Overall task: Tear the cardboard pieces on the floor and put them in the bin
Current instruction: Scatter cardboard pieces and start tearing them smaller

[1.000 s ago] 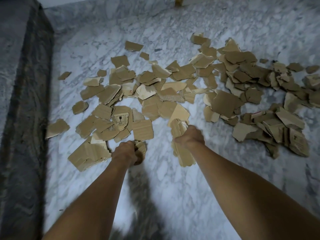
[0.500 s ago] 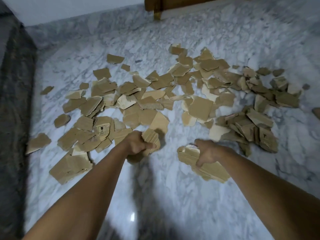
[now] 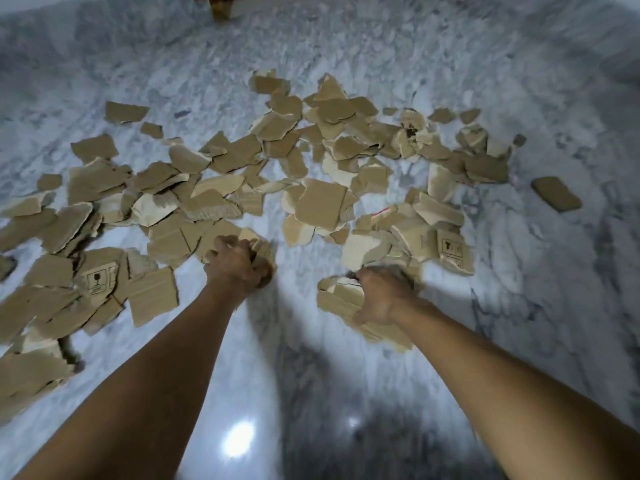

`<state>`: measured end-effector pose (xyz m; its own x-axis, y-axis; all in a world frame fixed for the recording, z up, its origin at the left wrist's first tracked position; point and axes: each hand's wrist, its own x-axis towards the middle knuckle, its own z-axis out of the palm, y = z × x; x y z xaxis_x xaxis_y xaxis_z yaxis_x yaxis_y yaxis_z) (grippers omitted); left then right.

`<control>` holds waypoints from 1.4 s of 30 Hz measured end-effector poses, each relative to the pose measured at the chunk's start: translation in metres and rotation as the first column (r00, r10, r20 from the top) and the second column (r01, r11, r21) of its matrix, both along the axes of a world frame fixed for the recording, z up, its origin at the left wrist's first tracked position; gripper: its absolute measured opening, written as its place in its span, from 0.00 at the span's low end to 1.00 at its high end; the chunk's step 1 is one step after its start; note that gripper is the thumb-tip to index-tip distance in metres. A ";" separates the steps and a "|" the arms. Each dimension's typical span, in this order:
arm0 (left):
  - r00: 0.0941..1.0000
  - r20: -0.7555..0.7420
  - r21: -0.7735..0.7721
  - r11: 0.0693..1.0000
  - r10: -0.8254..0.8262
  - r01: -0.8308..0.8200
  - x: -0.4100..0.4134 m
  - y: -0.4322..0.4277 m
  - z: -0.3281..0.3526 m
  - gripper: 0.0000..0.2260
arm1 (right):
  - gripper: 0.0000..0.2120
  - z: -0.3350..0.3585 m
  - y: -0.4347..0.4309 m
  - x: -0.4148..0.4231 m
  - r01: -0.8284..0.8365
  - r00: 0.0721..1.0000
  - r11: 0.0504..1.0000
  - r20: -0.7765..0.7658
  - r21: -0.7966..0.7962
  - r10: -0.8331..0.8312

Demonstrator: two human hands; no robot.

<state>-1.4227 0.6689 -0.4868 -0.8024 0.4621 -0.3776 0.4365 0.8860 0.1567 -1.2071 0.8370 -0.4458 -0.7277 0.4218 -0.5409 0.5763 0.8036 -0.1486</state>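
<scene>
Torn brown cardboard pieces (image 3: 318, 206) lie scattered across the white marble floor (image 3: 519, 306). My left hand (image 3: 239, 265) grips a small wad of cardboard (image 3: 265, 252) just above the floor, at the near edge of the pile. My right hand (image 3: 384, 294) holds a thicker stack of torn cardboard (image 3: 337, 299), its layers sticking out to the left and below my fingers. The two hands are apart, with bare floor between them. No bin is in view.
A wooden furniture leg (image 3: 220, 6) stands at the top edge. A lone cardboard piece (image 3: 556, 194) lies far right. A light's reflection (image 3: 237, 441) shines on the floor between my forearms. More cardboard (image 3: 31, 372) is heaped at the left edge.
The view has shifted right and closer. My hands have drawn apart, each keeping its cardboard, and the right stack has turned flatter.
</scene>
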 end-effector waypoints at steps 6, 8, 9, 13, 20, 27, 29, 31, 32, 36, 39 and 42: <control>0.966 -0.151 -0.083 0.976 -0.211 0.201 0.024 0.004 0.005 0.23 | 0.28 0.031 0.056 -0.045 -0.004 0.996 1.000 -0.085 0.028 0.007; 0.976 -0.052 0.049 0.975 -0.213 0.216 0.038 0.002 0.003 0.23 | 0.25 0.029 0.063 -0.051 -0.055 0.998 0.994 -0.037 0.099 0.059; 0.977 -0.029 0.098 0.972 -0.210 0.212 0.043 0.001 0.001 0.24 | 0.24 0.025 0.063 -0.050 -0.076 0.997 0.989 0.007 0.125 0.076; 0.988 -0.064 0.141 0.979 -0.142 0.150 0.048 -0.003 0.002 0.27 | 0.29 0.001 0.045 -0.045 -0.158 0.987 0.954 0.020 0.255 0.158; 0.999 0.054 0.140 0.990 0.002 -0.010 0.032 -0.005 0.001 0.28 | 0.31 0.014 0.008 -0.039 -0.150 0.942 0.988 -0.299 0.027 0.151; 0.964 0.210 0.059 0.986 -0.164 0.154 0.050 0.037 0.047 0.19 | 0.42 0.051 0.106 0.002 0.377 0.895 0.897 -0.161 -0.229 -0.417; 0.933 0.281 0.104 0.973 -0.226 0.204 0.062 0.068 0.061 0.18 | 0.50 0.054 0.148 0.026 0.429 0.884 0.881 -0.107 -0.200 -0.455; 0.894 0.337 0.145 0.954 -0.296 0.261 0.074 0.103 0.072 0.18 | 0.53 0.056 0.178 0.052 0.414 0.906 0.897 -0.019 -0.156 -0.422; 0.876 0.358 0.148 0.946 -0.323 0.289 0.080 0.118 0.076 0.18 | 0.53 0.053 0.186 0.061 0.405 0.913 0.902 0.011 -0.151 -0.408; 0.812 0.424 0.165 0.915 -0.402 0.367 0.098 0.168 0.087 0.15 | 0.51 0.025 0.195 0.084 0.354 0.928 0.909 -0.041 -0.221 -0.372; 0.823 0.403 0.238 0.915 -0.399 0.327 0.101 0.202 0.085 0.16 | 0.49 0.002 0.192 0.087 0.259 0.954 0.960 -0.126 -0.103 -0.271; 0.837 0.341 0.252 0.899 -0.429 0.358 0.110 0.231 0.068 0.22 | 0.47 -0.012 0.195 0.088 0.188 0.955 0.980 -0.219 -0.069 -0.199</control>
